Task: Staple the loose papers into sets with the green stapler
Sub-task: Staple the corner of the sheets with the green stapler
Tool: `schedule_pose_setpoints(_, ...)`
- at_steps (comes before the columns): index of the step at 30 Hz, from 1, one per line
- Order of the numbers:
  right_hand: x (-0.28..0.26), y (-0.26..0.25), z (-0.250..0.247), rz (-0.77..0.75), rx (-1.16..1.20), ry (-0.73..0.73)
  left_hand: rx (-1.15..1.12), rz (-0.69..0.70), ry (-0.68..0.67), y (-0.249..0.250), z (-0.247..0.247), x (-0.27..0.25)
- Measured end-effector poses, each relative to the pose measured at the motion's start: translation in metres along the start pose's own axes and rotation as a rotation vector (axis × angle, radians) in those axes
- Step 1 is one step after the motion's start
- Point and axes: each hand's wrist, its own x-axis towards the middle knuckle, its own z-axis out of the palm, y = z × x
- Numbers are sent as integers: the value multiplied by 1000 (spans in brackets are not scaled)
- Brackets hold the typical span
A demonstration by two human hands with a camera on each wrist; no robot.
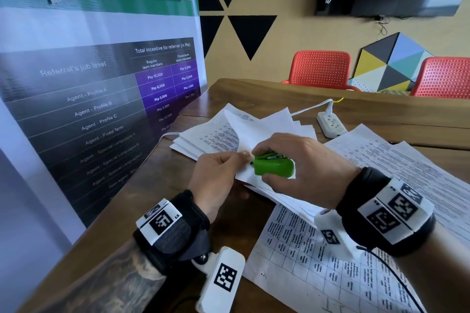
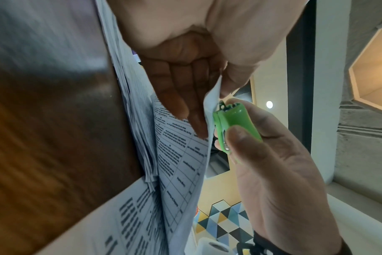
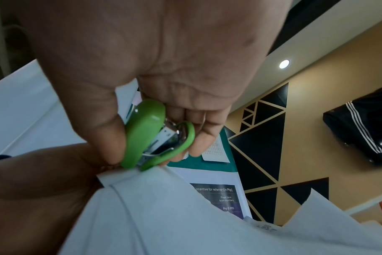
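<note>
The right hand (image 1: 292, 160) is gripping the green stapler (image 1: 274, 166), thumb on one shell and fingers (image 3: 199, 136) curled round the other, with its mouth brought up to the corner of a lifted set of papers (image 1: 256, 132). The left hand (image 1: 216, 175) is pinching that same corner just beside the stapler's nose, thumb on top and fingers (image 2: 181, 96) spread flat beneath the sheets, so both hands are grasping and neither is free. The set is being held up off the bench (image 1: 152, 201), above the other loose papers (image 1: 381, 160) lying spread on it. The step in hand looks to be seating the corner in the stapler and squeezing. To do it well, the sheet edges are probably worth squaring first, since the far edges are fanning out in the head view; whether the near corner is flush cannot be told. The corner should go fully into the throat, with the left fingertips kept clear of the mouth. A single firm squeeze, held square to the paper, should drive the staple cleanly; a slanted or timid press risks a bent leg.
</note>
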Motion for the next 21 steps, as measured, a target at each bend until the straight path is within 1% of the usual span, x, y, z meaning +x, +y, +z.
schedule_pose_setpoints(3, 1, 1, 1, -30, -7, -14, 4, -34, 15, -3, -2, 2)
schedule_pose_setpoints(6, 2, -2, 3, -96, -53, -33, -63, -77, 18, 2, -3, 4)
schedule_pose_setpoints(7, 2, -4, 3, -93, -56, -29, -90, -83, 25, 4, -4, 4)
schedule_pose_setpoints(9, 1, -7, 2, -29, -57, 17, -144, -94, 35, 8, -6, 5)
schedule_pose_setpoints(11, -1, -8, 1, 38, -73, 72, -203, -110, 16, 11, -7, 4)
schedule_pose_setpoints(12, -1, -8, -1, 64, -85, 76, -239, -124, 6, 12, -6, 3)
schedule_pose_setpoints(15, 1, -3, -3, 109, -200, -8, -299, -133, -26, 11, -5, 2)
schedule_pose_setpoints(16, 2, -1, -3, 99, -236, -21, -291, -115, -45, 12, -6, 2)
schedule_pose_setpoints(18, 2, 4, -5, 65, -248, 28, -225, -50, -60, 15, -9, 0)
schedule_pose_setpoints(19, 2, 7, -7, 51, -230, 78, -169, 13, -38, 16, -12, 1)
schedule_pose_setpoints(21, 1, 10, -11, 53, -172, 178, 11, 212, 72, 20, -20, 6)
